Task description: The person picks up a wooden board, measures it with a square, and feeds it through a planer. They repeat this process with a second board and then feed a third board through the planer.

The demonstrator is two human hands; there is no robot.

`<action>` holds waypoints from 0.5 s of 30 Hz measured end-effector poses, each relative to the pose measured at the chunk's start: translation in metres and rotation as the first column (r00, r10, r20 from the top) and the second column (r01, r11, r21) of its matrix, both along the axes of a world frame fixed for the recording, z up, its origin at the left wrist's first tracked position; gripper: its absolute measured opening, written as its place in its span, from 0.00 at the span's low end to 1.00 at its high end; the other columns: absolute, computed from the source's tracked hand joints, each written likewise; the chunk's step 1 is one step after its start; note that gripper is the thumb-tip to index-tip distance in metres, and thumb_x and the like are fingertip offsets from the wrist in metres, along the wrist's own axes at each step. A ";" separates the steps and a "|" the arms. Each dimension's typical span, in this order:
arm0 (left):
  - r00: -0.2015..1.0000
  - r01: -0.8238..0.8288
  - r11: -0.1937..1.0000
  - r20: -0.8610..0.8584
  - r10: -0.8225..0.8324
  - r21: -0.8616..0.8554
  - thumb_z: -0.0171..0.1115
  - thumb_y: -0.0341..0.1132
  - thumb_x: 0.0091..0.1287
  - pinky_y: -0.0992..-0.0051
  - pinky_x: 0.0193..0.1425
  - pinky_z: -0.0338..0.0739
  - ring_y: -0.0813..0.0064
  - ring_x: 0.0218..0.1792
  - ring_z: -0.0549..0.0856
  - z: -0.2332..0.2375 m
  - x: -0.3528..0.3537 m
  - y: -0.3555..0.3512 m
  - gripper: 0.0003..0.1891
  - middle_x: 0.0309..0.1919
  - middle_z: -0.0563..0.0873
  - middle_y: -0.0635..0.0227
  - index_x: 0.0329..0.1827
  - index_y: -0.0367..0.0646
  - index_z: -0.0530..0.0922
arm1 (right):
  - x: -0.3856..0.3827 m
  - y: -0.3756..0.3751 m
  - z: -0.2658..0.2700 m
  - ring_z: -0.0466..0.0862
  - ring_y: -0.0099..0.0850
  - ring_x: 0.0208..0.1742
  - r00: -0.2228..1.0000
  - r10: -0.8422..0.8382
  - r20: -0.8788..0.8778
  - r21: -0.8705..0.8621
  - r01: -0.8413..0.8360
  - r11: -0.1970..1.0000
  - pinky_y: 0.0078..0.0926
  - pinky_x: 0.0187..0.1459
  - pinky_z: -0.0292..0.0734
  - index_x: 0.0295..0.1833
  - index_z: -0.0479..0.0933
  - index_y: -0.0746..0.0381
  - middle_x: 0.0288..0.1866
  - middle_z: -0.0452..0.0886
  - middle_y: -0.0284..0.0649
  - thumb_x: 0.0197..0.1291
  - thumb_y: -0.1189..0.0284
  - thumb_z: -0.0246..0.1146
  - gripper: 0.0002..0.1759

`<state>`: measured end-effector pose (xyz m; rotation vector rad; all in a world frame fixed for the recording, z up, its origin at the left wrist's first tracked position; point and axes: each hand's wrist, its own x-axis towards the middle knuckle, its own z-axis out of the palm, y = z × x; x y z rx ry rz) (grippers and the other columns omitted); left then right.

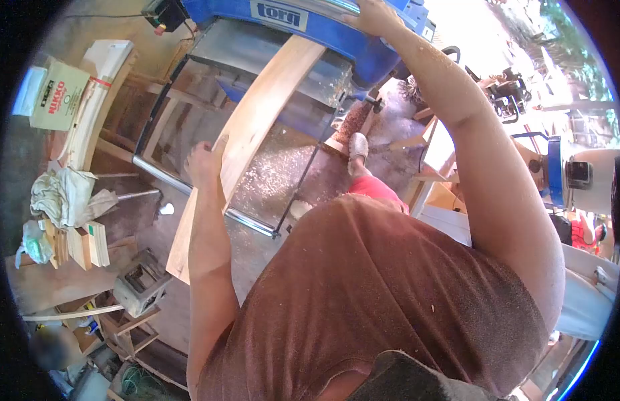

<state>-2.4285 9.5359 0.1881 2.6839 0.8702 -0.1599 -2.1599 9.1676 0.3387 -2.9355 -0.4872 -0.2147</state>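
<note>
A long pale wooden board (263,113) runs slantwise out of a blue planer (337,33) marked "torq", over its metal table and a roller of the outer support frame. My left hand (204,164) is closed on the board's left edge, thumb near the upper face. At the top edge of the view, my right hand (377,17) is closed round the end of a shiny metal bar (338,4) on top of the planer; part of this hand is cut off. The board's near end hangs past the roller (250,222), beside my left forearm.
Wood shavings (273,167) litter the floor under the support frame. On the left are a Nikko carton (59,97), a crumpled cloth (63,194), wood offcuts (86,244) and a concrete block (141,284). Another blue machine (556,170) stands at right.
</note>
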 end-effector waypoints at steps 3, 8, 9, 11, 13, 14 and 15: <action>0.999 0.009 1.000 0.033 -0.010 0.005 0.57 0.71 0.56 0.58 0.67 0.63 0.59 0.58 0.78 0.003 0.004 -0.005 0.37 0.51 0.84 0.60 0.50 0.45 0.82 | 0.001 0.001 -0.003 0.77 0.54 0.59 1.000 -0.013 0.011 0.033 0.012 0.999 0.49 0.58 0.74 0.63 0.73 0.60 0.57 0.78 0.57 0.52 0.49 0.68 0.37; 0.964 0.034 0.999 0.261 -0.042 0.033 0.61 0.64 0.58 0.58 0.66 0.64 0.57 0.58 0.77 -0.014 0.006 -0.007 0.31 0.50 0.84 0.58 0.49 0.46 0.82 | 0.003 0.001 -0.003 0.77 0.51 0.60 1.000 0.003 -0.020 0.041 -0.002 0.999 0.44 0.59 0.75 0.64 0.71 0.63 0.59 0.77 0.57 0.49 0.51 0.71 0.41; 0.922 0.060 0.998 0.382 -0.064 0.022 0.62 0.61 0.59 0.58 0.66 0.65 0.56 0.58 0.77 -0.020 0.007 -0.005 0.28 0.50 0.84 0.58 0.49 0.46 0.82 | 0.011 -0.003 -0.010 0.77 0.50 0.60 0.999 0.024 0.029 0.034 -0.025 0.999 0.43 0.59 0.75 0.64 0.71 0.64 0.58 0.78 0.56 0.48 0.51 0.71 0.41; 0.903 0.116 0.993 0.417 -0.106 0.000 0.63 0.58 0.59 0.58 0.66 0.64 0.56 0.59 0.77 -0.025 0.009 -0.003 0.26 0.52 0.83 0.58 0.49 0.45 0.82 | 0.046 -0.013 -0.038 0.77 0.49 0.60 0.999 0.035 -0.011 -0.016 -0.035 0.999 0.42 0.59 0.74 0.65 0.70 0.64 0.58 0.78 0.55 0.49 0.51 0.71 0.42; 0.877 0.178 0.984 0.457 -0.150 -0.019 0.63 0.55 0.60 0.58 0.66 0.64 0.56 0.60 0.76 -0.028 0.008 -0.007 0.25 0.55 0.82 0.58 0.50 0.45 0.81 | 0.087 -0.031 -0.069 0.78 0.48 0.60 0.998 0.038 -0.047 -0.066 -0.041 0.997 0.41 0.60 0.74 0.65 0.70 0.63 0.58 0.78 0.54 0.49 0.51 0.71 0.42; 0.864 0.214 0.973 0.448 -0.230 0.087 0.62 0.55 0.61 0.56 0.68 0.63 0.57 0.63 0.74 -0.030 0.005 -0.014 0.27 0.58 0.79 0.58 0.55 0.45 0.78 | 0.107 -0.043 -0.085 0.78 0.46 0.61 0.984 0.087 -0.155 0.084 -0.074 0.994 0.40 0.60 0.74 0.67 0.69 0.62 0.58 0.78 0.53 0.50 0.51 0.71 0.42; 0.848 0.246 0.950 0.432 -0.308 0.194 0.61 0.55 0.62 0.54 0.69 0.62 0.57 0.65 0.72 -0.032 0.002 -0.021 0.28 0.62 0.76 0.57 0.60 0.46 0.76 | 0.116 -0.049 -0.091 0.78 0.45 0.61 0.956 0.151 -0.250 0.236 -0.091 0.968 0.40 0.61 0.73 0.68 0.67 0.61 0.59 0.78 0.53 0.51 0.51 0.71 0.42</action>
